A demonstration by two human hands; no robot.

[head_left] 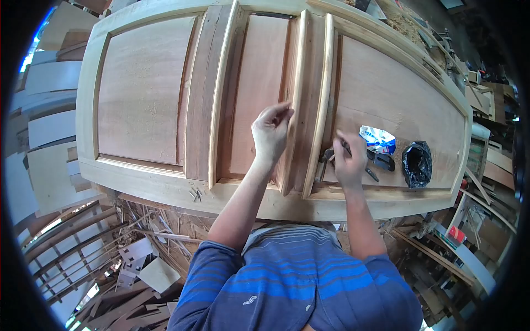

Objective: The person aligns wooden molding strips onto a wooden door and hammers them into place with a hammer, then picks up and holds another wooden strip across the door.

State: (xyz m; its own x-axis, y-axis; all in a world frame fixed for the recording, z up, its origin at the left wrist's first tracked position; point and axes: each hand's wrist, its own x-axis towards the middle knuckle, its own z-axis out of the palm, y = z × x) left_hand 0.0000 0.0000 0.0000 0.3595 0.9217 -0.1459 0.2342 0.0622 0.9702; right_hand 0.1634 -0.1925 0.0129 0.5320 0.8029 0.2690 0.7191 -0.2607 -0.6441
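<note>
A wooden panel door [309, 208] lies flat in front of me, with loose-looking trim strips standing along its panel edges. My left hand [270, 132] is closed in a pinch, its fingertips beside the trim strip [298, 83] right of the narrow middle panel. Whatever is in that pinch is too small to make out. My right hand [350, 160] is closed over the right panel, and its grip is hidden. A dark tool [328, 155] shows partly at its left side; I cannot tell whether it is held.
Right of my right hand lie a blue-and-white packet [377, 139], a black object [382, 160] and a black plastic bag [417, 164]. Several nails [196, 194] rest on the door's near edge. Wood scraps [165, 223] litter the floor; boards [52, 127] stand left.
</note>
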